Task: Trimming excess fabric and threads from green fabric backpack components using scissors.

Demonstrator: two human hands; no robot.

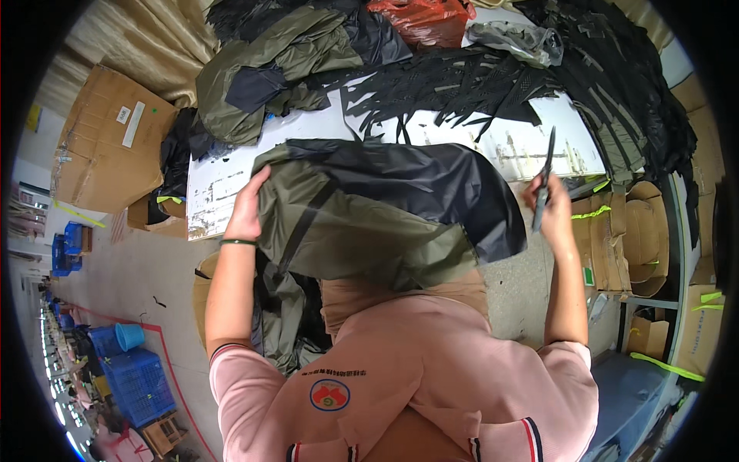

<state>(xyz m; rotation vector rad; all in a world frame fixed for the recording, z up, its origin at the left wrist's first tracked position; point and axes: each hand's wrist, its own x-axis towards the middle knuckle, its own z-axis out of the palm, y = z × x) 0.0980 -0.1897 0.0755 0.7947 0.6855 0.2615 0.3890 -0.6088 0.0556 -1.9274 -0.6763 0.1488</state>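
A sheet of thin, shiny fabric (369, 208), olive green with dark navy panels, spreads in front of my body and over my lap. My left hand (248, 209) is closed on its left edge, the thumb on top and the fingers partly hidden behind it. Out to the right of the cloth, apart from it, my right hand (553, 208) is closed around dark scissors (549, 163). Their narrow tip points up and away from me, and motion blurs them slightly. The fabric's right side hangs loose, untouched by my right hand.
A worn white table (212, 196) stands ahead, bearing black strap-like pieces (446, 85), an olive fabric heap (277, 54) and a red plastic bag (423, 19). Cardboard boxes stand left (108, 154) and right (643, 239). Blue crates (135, 385) sit at lower left.
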